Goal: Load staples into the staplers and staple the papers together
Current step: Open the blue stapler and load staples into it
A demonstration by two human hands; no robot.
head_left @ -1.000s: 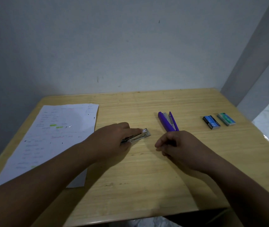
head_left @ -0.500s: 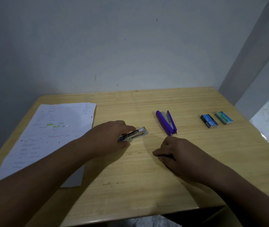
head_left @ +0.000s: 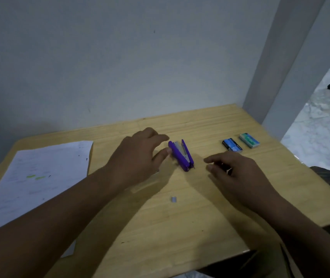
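**Left hand at the purple stapler, right hand hovering beside it**

The left hand (head_left: 138,155) is reaching over the wooden surface (head_left: 180,227) with its fingers spread and relaxed; its grip is wide open and holding nothing, with the thumb tip lying just against the near side of the purple stapler (head_left: 181,155). The stapler is lying on the surface with its top arm swung open, showing the grey metal channel between the two purple halves.

The right hand (head_left: 234,169) is sitting just to the right of the stapler, not touching it, fingers loosely curled and pointing left. Something small and dark is showing under its fingers (too blurred to name), so whether this grip has hold of anything cannot be told.

A small grey strip of staples (head_left: 174,199) is lying loose on the surface, nearer the person than the stapler. The printed papers (head_left: 39,177) are lying at the left edge, partly under the left forearm. A blue staple box (head_left: 232,145) and a green staple box (head_left: 249,140) are resting side by side, close together, toward the far right.
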